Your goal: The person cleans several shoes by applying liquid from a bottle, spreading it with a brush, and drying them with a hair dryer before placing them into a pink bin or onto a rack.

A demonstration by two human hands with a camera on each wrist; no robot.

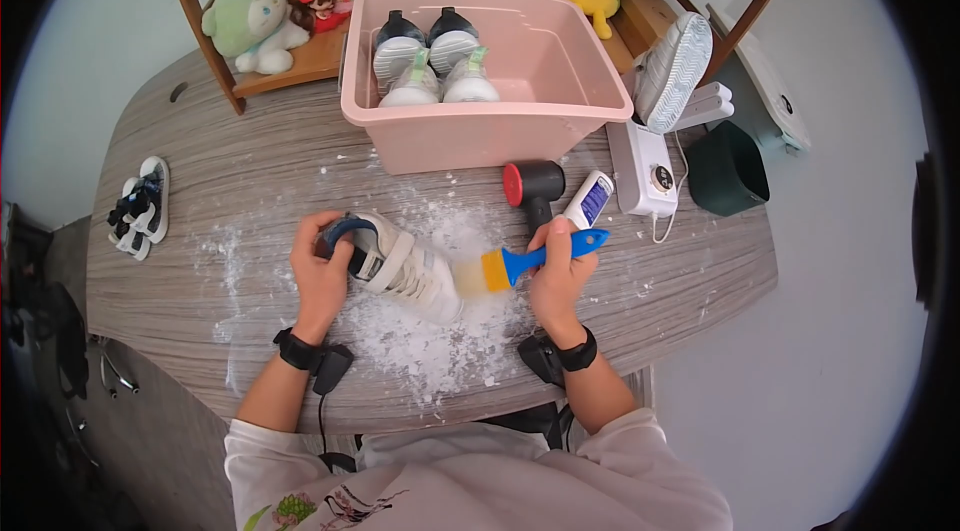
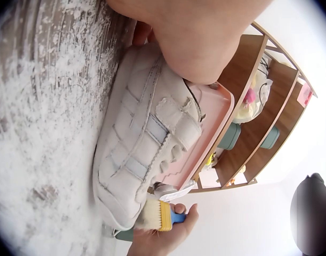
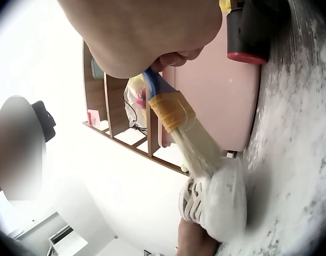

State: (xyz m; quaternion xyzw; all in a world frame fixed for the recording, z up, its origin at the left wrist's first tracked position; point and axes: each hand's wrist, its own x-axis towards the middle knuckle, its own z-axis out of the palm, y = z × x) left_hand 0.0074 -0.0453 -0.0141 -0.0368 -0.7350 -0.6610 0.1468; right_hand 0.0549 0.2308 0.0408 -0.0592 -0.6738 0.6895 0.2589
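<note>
A white sneaker [image 1: 418,276] with a strap and laces sits on the powder-strewn table, toe pointing right. My left hand [image 1: 322,266] grips it at the heel and dark-lined collar. In my right hand [image 1: 560,281] is a paintbrush [image 1: 497,270] with a blue handle, a yellow band and pale bristles. Its bristles meet the toe in the right wrist view, where white powder coats the shoe's front [image 3: 227,200]. Seen from the left wrist, the shoe's side [image 2: 133,133] looks dusty, and the brush [image 2: 164,215] is at the toe end.
A pink bin [image 1: 490,136] holding several shoes stands behind. Near the right hand lie a black hair dryer [image 1: 540,186] with a red end and a white bottle [image 1: 590,199]. Farther right are a white device [image 1: 640,171] bearing a shoe and a dark green bin [image 1: 728,171]. Small shoes [image 1: 142,206] sit left.
</note>
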